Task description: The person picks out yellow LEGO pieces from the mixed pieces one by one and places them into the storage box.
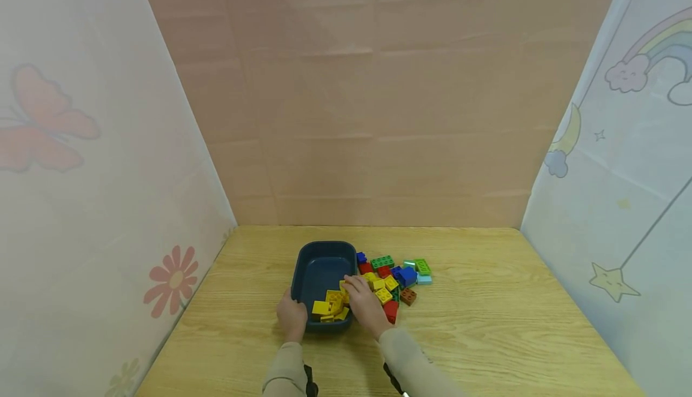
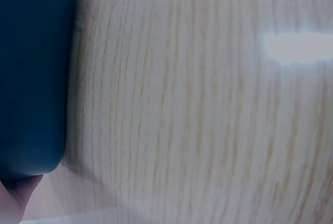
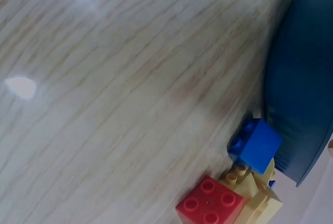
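A dark blue plastic bin (image 1: 324,254) sits on the table with several yellow toy bricks (image 1: 321,308) in its near end. My left hand (image 1: 292,315) grips the bin's left rim near the front corner; part of it shows under the bin (image 2: 34,78) in the left wrist view. Over the right rim, my right hand (image 1: 367,306) holds a yellow brick (image 1: 343,285) at its fingertips, partly covered by the fingers. The right wrist view shows no part of that hand, only the bin's side (image 3: 299,78) beside a blue brick (image 3: 258,146) and a red brick (image 3: 208,203).
Right of the bin lies a loose pile of bricks, including a green brick (image 1: 382,262), a blue brick (image 1: 407,276), a brown brick (image 1: 408,296) and a red brick (image 1: 390,310). The wooden table (image 1: 486,325) meets a tan back wall (image 1: 373,115) and printed side walls.
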`<state>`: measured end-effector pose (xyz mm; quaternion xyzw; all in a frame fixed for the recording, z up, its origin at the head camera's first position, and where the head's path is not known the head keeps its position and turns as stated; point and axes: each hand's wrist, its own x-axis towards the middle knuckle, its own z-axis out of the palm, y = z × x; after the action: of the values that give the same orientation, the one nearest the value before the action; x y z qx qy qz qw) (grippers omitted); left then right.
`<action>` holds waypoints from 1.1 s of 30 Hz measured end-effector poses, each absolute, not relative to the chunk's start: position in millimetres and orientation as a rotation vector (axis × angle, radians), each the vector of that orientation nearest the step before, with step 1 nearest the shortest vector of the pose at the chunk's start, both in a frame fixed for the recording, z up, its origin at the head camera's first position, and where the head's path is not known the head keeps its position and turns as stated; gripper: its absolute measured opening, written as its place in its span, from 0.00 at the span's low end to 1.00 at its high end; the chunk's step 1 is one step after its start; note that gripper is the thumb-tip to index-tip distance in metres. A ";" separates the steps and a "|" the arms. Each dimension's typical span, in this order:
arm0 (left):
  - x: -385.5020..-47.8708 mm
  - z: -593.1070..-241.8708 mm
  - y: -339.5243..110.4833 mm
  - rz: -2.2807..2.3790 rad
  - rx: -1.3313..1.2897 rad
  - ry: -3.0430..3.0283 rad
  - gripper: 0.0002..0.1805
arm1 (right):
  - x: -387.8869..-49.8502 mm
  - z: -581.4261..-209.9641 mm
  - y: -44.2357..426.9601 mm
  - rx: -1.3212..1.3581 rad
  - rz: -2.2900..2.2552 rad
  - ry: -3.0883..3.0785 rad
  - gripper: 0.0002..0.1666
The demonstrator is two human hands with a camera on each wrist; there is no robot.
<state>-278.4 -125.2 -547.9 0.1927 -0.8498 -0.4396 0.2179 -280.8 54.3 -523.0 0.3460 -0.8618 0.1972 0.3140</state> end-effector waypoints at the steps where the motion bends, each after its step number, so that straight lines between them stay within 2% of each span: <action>1: -278.5 -548.0 -125.2 -1.216 0.536 -2.358 0.21 | -280.6 -523.3 53.4 0.925 0.521 -2.262 0.19; 7: -278.3 -548.0 -125.0 -1.218 0.543 -2.366 0.22 | -278.0 -524.0 49.1 0.982 0.516 -2.262 0.21; 22: -278.7 -549.7 -125.3 -1.222 0.518 -2.327 0.21 | -271.3 -533.1 44.0 1.111 0.499 -2.344 0.16; 33: -279.5 -552.5 -125.9 -1.226 0.503 -2.303 0.21 | -269.7 -535.4 44.9 1.153 0.523 -2.330 0.16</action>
<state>-279.5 -125.9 -552.5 0.1839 -0.8414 -0.4480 0.2399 -269.7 44.9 -535.4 0.4220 -0.8523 0.1915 0.2425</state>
